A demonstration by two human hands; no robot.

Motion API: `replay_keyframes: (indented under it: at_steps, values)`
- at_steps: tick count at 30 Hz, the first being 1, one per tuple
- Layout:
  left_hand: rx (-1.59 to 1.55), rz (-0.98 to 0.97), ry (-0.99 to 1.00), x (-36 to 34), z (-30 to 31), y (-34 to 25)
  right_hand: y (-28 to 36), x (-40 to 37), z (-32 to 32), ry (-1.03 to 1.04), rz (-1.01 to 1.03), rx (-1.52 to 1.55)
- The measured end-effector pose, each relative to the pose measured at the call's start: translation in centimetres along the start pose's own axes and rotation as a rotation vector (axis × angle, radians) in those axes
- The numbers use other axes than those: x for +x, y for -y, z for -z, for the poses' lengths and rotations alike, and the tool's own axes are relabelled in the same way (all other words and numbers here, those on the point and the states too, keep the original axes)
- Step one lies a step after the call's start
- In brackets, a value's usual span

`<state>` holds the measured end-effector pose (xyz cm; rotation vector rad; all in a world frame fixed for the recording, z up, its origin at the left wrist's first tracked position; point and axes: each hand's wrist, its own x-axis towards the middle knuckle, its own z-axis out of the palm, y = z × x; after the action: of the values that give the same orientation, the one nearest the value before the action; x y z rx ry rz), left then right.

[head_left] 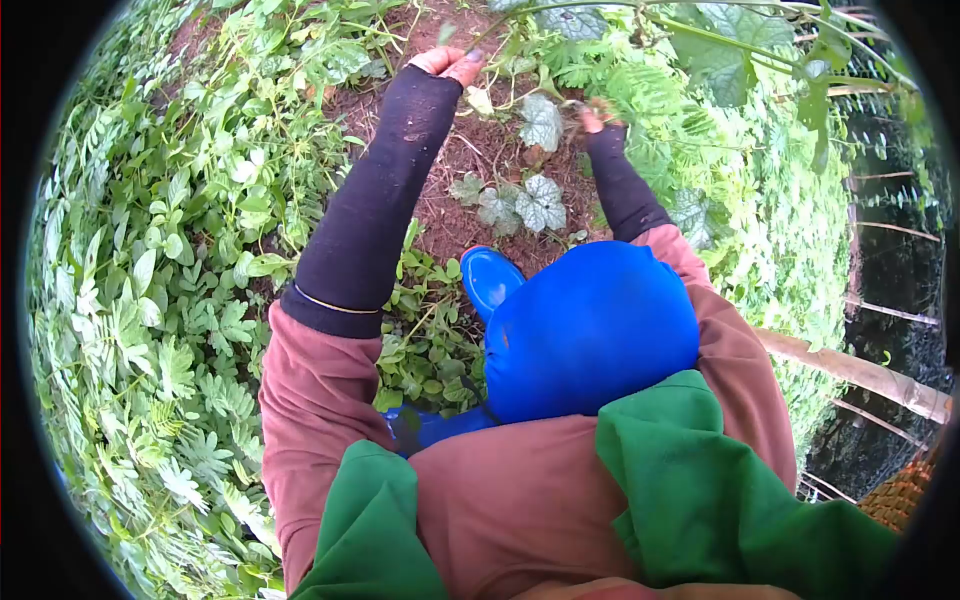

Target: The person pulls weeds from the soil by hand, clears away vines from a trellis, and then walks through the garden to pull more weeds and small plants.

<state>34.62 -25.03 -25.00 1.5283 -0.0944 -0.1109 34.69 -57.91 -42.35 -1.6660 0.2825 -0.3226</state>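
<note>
My left hand [449, 66], in a dark fingerless sleeve, reaches out at the top middle with its fingers pinched together. A thin green vine stem [515, 12] runs from those fingertips up and to the right. My right hand [597, 118], also dark-sleeved, is lower and to the right; its fingers are small and blurred among the greenery. Just left of it hangs a pale-veined vine leaf [541, 122]. More mottled leaves [540, 203] lie over the reddish soil [450, 215] between my arms.
My blue-clad knee [600, 330] and a blue boot [490, 280] are below the hands. Dense weeds [160, 300] cover the left side. Feathery plants [660, 100] grow at the right, beside a bamboo pole [860, 372] and dark water-like ground. Larger vine leaves [715, 50] hang at the upper right.
</note>
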Motion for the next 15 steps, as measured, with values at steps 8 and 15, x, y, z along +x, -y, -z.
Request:
replay_keyframes:
  at_steps: [8,15]
  values:
    - [-0.007,-0.021,-0.013,-1.4,-0.4,0.1,-2.4,2.2,9.3,-0.454,0.005,-0.418]
    - [0.027,-0.003,-0.054,0.0,-1.2,-0.5,-5.6,0.7,12.7,-0.439,0.069,-0.723]
